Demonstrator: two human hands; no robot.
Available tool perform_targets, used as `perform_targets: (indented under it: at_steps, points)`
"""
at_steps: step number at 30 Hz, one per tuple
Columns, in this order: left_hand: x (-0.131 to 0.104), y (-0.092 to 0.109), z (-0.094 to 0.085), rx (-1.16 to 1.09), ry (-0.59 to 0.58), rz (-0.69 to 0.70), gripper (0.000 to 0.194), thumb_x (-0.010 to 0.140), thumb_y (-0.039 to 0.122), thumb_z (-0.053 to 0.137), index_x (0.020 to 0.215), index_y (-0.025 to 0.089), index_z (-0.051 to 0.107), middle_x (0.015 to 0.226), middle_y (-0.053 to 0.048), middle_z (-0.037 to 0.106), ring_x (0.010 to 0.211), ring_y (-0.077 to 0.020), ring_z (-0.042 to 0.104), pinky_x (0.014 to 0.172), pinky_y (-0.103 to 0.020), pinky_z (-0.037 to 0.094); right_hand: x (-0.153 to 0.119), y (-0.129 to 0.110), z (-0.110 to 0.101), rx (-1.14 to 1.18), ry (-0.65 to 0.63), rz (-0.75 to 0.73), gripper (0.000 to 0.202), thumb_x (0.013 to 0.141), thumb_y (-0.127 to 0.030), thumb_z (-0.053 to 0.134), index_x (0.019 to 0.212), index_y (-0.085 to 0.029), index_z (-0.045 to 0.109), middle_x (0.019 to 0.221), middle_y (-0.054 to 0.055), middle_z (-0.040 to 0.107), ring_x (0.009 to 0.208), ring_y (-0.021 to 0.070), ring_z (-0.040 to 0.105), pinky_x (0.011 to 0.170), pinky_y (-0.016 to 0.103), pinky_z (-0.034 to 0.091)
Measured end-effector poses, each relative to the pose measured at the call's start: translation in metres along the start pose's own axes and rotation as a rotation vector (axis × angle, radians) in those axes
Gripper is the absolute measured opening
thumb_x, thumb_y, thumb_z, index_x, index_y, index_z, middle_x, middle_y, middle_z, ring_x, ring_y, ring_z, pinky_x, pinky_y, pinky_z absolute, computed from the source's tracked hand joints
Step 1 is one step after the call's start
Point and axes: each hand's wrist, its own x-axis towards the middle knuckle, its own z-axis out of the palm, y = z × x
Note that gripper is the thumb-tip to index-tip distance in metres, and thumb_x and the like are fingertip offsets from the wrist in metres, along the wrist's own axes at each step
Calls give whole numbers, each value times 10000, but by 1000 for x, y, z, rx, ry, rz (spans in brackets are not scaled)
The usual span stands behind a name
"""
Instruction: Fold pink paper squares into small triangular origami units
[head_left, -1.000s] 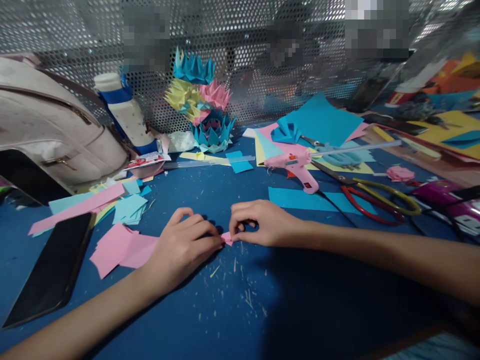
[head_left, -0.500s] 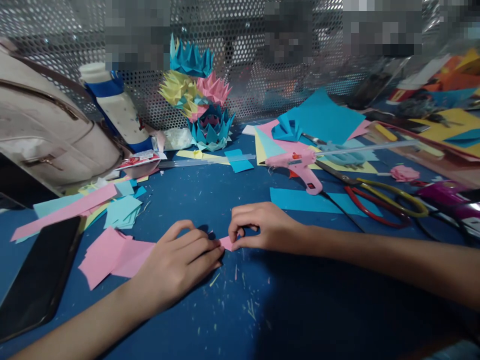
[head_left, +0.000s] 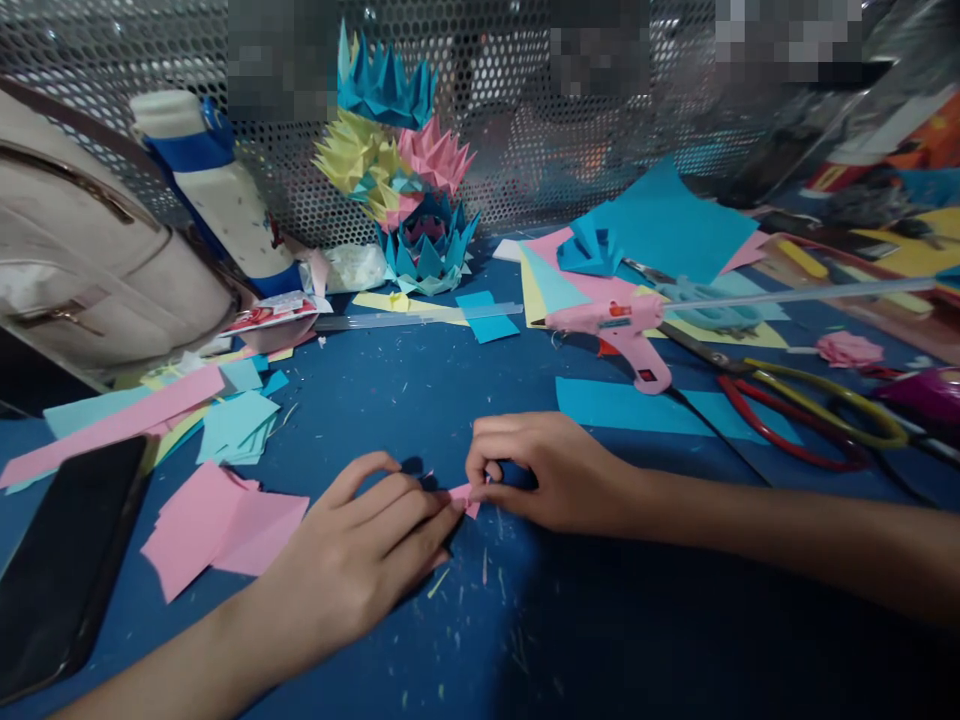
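Note:
A small piece of pink paper lies between my two hands on the blue table, mostly covered by fingers. My left hand rests palm down, its fingertips pressing the paper against the tabletop. With thumb and fingers closed in a pinch, my right hand grips the paper's right end, where a small flap sticks out. Beside my left wrist is a loose stack of pink paper squares. Farther back lies a stack of light blue squares.
A black phone lies at the left. Behind are a bottle and folded paper flowers. A pink glue gun, a blue strip and scissors lie at the right, the gun's cord trailing behind my right forearm.
The view has shifted slightly. My right fingers have moved a little at the end of the pink paper, and a small flap now shows there. My left hand still presses the paper.

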Motion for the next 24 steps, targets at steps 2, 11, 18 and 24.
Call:
perform_targets:
  at_steps: [2, 11, 18, 24]
  points:
    - [0, 1, 1, 1, -2, -9, 258, 1041, 179, 466, 1205, 88, 644, 971, -42, 704, 858, -170, 592, 998, -399, 329, 0, -1, 0, -9, 19, -4, 59, 836, -158, 651, 790, -186, 628, 788, -28, 609, 687, 94, 534, 607, 234, 303]
    - [-1, 1, 4, -26, -9, -48, 235, 1032, 188, 481, 1171, 111, 654, 970, -39, 691, 860, -169, 580, 1016, -410, 349, -1, 2, -1, -2, -34, -80, 83, 857, -142, 618, 896, -207, 652, 855, -19, 625, 741, 101, 571, 643, 226, 339]
    - [-1, 1, 3, -20, 16, -22, 244, 1024, 145, 485, 1195, 91, 650, 983, -39, 693, 879, -163, 566, 1054, -407, 310, -2, -2, 3, -101, -25, -36, 15, 874, -180, 592, 869, -191, 602, 853, -1, 599, 721, 121, 522, 626, 254, 312]
    - [0, 1, 3, -10, -8, -37, 289, 1041, 158, 440, 1249, 98, 632, 966, -44, 687, 870, -171, 568, 1057, -406, 304, -1, -4, 3, -104, -27, -22, 27, 895, -191, 566, 873, -190, 582, 867, 0, 594, 751, 123, 530, 646, 258, 330]
